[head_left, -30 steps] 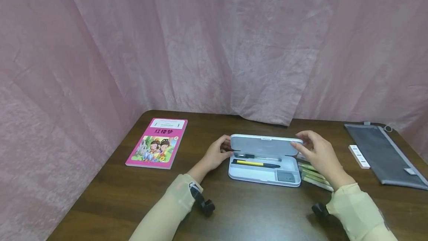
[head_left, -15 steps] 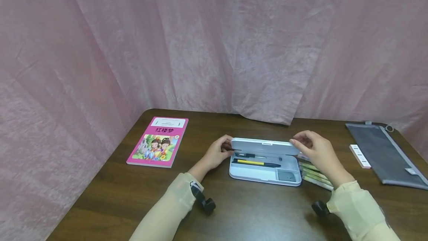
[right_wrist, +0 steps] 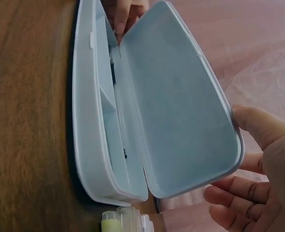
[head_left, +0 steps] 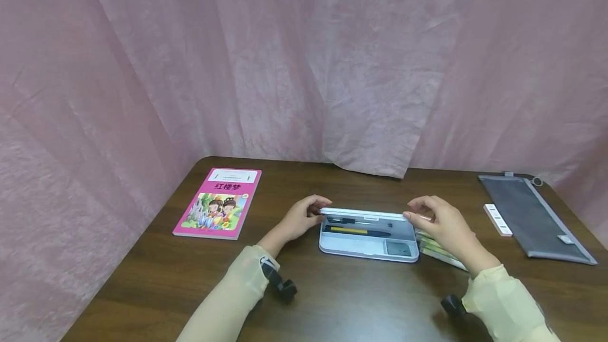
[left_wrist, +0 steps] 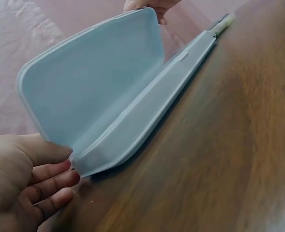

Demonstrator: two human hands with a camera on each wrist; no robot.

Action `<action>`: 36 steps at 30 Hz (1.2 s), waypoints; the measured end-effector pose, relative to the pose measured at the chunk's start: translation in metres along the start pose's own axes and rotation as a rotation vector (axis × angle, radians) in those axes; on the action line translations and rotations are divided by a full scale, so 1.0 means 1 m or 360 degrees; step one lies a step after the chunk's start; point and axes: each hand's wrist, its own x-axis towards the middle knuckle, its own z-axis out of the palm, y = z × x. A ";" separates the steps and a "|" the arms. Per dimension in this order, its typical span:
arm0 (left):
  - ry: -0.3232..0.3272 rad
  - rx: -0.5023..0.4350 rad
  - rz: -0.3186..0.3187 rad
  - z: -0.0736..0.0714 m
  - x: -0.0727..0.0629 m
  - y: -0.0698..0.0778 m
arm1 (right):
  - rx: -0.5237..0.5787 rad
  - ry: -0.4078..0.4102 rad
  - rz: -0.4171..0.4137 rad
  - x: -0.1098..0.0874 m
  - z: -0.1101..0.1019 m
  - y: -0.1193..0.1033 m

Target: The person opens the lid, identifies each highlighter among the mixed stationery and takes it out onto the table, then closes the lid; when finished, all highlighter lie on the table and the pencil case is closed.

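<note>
A pale blue pencil case [head_left: 356,253] lies on the table, its lid [right_wrist: 181,106] raised at a steep slant over the base. Inside lie a clear pen with a black grip [head_left: 349,220] and a yellow and black pen [head_left: 351,230]. A dark grey block [head_left: 398,248] fills the small front-right compartment. At the left end, by the hinge, my left hand [head_left: 301,217] holds the case between thumb and fingers. My right hand [head_left: 442,226] pinches the lid's right corner, thumb on its inner rim, other fingers behind.
Several green-and-clear sticks [head_left: 442,252] lie right of the case, partly under my right hand. Farther right are a white strip [head_left: 498,220] and a grey mesh zip pouch [head_left: 537,220]. A pink book [head_left: 218,205] lies at left. Pink curtain [head_left: 285,67] hangs behind the table.
The lid has tipped forward and down toward the base, with my right hand following it lower. My left hand stays at the case's left end. The whole head view has shifted slightly.
</note>
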 end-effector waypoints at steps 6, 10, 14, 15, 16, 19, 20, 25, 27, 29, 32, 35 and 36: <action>-0.0142 0.0088 0.0103 -0.012 -0.009 0.001 | -0.0052 -0.0056 -0.0052 -0.005 0.002 0.001; -0.0228 0.0159 0.0166 -0.020 -0.014 0.004 | -0.0096 -0.0074 -0.0087 -0.007 0.003 0.002; -0.0298 0.0231 0.0139 -0.025 -0.019 0.011 | -0.0124 -0.0120 -0.0099 -0.009 0.002 0.004; -0.0307 0.0246 0.0143 -0.025 -0.020 0.013 | -0.0134 -0.0129 -0.0102 -0.010 0.003 0.005; -0.0315 0.0256 0.0149 -0.025 -0.021 0.016 | -0.0143 -0.0136 -0.0106 -0.011 0.003 0.005; -0.0335 0.0285 0.0161 -0.025 -0.022 0.023 | -0.0177 -0.0129 -0.0138 -0.012 0.004 0.007; -0.0341 0.0304 0.0169 -0.025 -0.022 0.025 | -0.0183 -0.0129 -0.0149 -0.013 0.005 0.007; -0.0376 0.0413 0.0143 -0.021 -0.018 0.032 | -0.0187 -0.0135 -0.0179 -0.015 0.006 0.008; -0.0386 0.0444 0.0140 -0.018 -0.016 0.034 | -0.0178 -0.0140 -0.0187 -0.016 0.007 0.010; -0.0388 0.0470 0.0158 -0.015 -0.013 0.034 | -0.0159 -0.0147 -0.0202 -0.017 0.009 0.012; -0.0395 0.0531 0.0168 -0.010 -0.010 0.033 | -0.0141 -0.0146 -0.0236 -0.019 0.014 0.015; -0.0403 0.0605 0.0137 -0.006 -0.010 0.030 | -0.0134 -0.0138 -0.0286 -0.019 0.018 0.016; -0.0403 0.0629 0.0128 -0.006 -0.011 0.028 | -0.0133 -0.0136 -0.0301 -0.019 0.019 0.017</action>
